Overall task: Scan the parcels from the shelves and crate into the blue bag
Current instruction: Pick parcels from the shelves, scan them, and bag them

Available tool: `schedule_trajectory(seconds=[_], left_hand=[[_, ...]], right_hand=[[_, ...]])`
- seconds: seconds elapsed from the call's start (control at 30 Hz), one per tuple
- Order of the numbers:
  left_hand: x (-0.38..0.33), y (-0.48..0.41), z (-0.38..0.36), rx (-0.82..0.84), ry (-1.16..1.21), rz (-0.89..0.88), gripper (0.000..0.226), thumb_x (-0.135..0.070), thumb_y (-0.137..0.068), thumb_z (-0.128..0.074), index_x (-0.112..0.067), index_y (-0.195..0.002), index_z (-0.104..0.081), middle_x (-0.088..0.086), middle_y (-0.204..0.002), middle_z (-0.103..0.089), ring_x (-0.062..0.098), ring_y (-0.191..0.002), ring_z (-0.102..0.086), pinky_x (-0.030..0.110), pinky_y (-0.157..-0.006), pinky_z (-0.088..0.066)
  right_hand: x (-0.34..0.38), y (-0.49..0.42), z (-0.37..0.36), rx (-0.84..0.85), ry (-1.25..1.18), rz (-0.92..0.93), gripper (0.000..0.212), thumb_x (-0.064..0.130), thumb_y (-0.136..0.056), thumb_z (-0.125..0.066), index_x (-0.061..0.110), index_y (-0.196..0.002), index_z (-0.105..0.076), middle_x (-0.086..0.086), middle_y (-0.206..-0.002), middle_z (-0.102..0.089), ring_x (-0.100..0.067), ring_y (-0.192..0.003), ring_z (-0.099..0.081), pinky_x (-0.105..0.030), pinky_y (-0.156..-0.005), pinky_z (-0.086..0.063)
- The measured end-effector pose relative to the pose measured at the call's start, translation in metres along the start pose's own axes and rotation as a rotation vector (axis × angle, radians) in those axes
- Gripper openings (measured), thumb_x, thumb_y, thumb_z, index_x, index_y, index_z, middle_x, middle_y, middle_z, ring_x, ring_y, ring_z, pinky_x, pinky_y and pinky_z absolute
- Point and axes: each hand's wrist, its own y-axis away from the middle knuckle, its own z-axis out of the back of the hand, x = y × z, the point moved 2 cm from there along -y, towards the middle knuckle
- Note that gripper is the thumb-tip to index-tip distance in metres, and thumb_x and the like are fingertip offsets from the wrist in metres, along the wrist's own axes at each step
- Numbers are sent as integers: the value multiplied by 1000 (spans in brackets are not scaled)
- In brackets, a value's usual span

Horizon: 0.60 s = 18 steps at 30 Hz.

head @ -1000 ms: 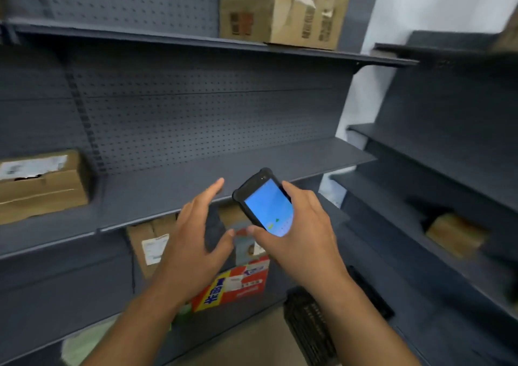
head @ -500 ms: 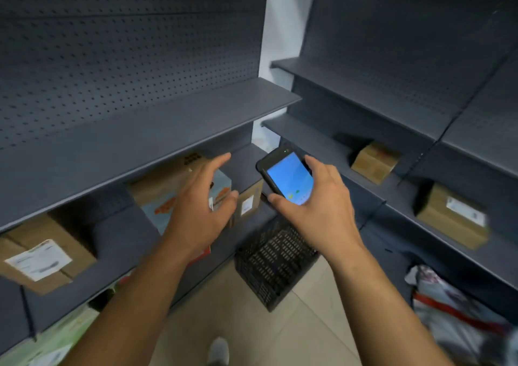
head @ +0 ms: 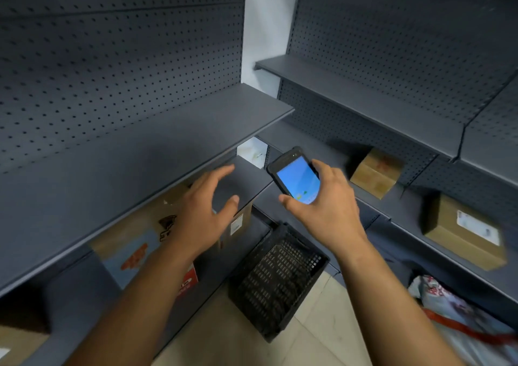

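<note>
My right hand (head: 325, 206) grips a black handheld scanner (head: 295, 176) with a lit blue screen, held in the middle of the view. My left hand (head: 201, 211) hovers open beside it, fingers spread, holding nothing. Behind my left hand, on the lower left shelf, stand a printed cardboard parcel (head: 131, 250) and a small brown box with a white label (head: 238, 222). On the right shelves sit a small brown box (head: 375, 173) and a larger labelled box (head: 462, 231). A black plastic crate (head: 277, 281) stands on the floor below my hands; it looks empty.
Dark grey pegboard shelving (head: 140, 141) lines the left and right, meeting at a white corner wall. A grey-and-red poly bag (head: 459, 318) lies at the bottom right. Another cardboard box (head: 16, 343) sits at the lower-left edge. Beige floor tiles (head: 322, 343) show between the shelves.
My view has swung right and down from the upper left shelves toward the corner, bringing the crate and right-shelf boxes into sight. Both hands keep their pose; the scanner stays in my right hand.
</note>
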Motion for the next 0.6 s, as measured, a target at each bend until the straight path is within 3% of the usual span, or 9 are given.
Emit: schedule_trajectory(seconds=[0.2,0.33,0.5,0.6], left_hand=[[38,-51,-51,42,33,116,59,-18,-96,-66,-42,-144,-43,-27,-139,-51,-2,-134,-46,42,-115,-41],[56,-75,-94,-7,43,206,62,-16,-95,-67,-37,-147,-42,-22,-140,-54,-3,-133,-47,41,-113,-43],[47,-113,-162,-81,-9,341,66,-34,-91,-65,-49,-148,-35,-22,-142,-52,-3,-136,-44,45,-115,-41],[40,-152,-196,-82,-98,371,71,-38,-87,-60,-51,-150,-29,-20,-145,-50,4,-139,-43,46,-115,-41]], right_hand=[[-62,-67,-43,101,-15,-73,91,61,-69,-77,28,-145,-38,6,-133,-47,-17,-122,-46,-26,-85,-38],[-113,-115,-76,195,-29,-61,90,58,-70,-80,28,-144,-40,4,-134,-47,-18,-121,-48,-26,-83,-40],[-176,-187,-103,354,-123,-3,91,70,-60,-73,31,-137,-46,5,-127,-54,-14,-108,-55,-34,-83,-53],[-204,-230,-113,428,-186,26,88,73,-58,-69,35,-134,-47,8,-121,-54,-10,-103,-54,-32,-80,-52]])
